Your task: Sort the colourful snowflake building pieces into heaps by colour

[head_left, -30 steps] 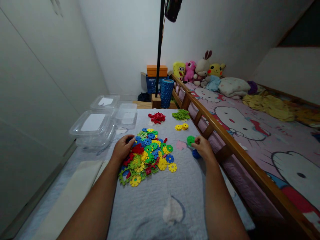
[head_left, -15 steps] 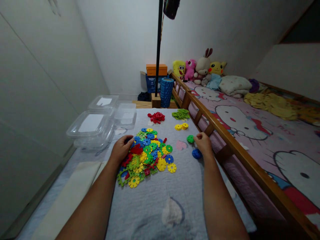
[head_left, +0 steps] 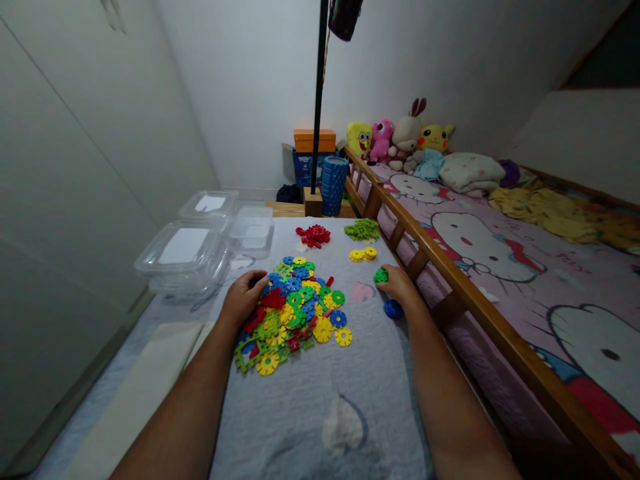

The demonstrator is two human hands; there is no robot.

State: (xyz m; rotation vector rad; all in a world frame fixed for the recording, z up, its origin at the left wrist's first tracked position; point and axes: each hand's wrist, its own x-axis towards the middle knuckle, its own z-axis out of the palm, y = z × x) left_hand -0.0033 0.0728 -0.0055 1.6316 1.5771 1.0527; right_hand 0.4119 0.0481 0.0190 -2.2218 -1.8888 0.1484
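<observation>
A mixed pile of plastic building pieces (head_left: 295,300), red, yellow, blue, green and lime, lies on the cloth-covered table. At the pile's left edge rests my left hand (head_left: 245,297), loosely curled, thumb and forefinger apart, with nothing visible between them. My right hand (head_left: 397,285) has its fingers closed on a small stack of green notched discs (head_left: 381,275) at the table's right side. Just below that hand sits a clump of blue discs (head_left: 393,309). Farther back are separate groups of yellow discs (head_left: 363,254), red pieces (head_left: 313,235) and lime pieces (head_left: 362,229).
Clear plastic boxes (head_left: 183,257) with white paper on their lids stand at the left, beside an open clear container (head_left: 251,227). A wooden bed rail (head_left: 425,240) runs along the right edge. Behind the table rises a black pole (head_left: 318,100) on a wooden block.
My right hand has moved slightly left and its fingers now wrap round the green discs, which they were beside before. My left hand stays where it was.
</observation>
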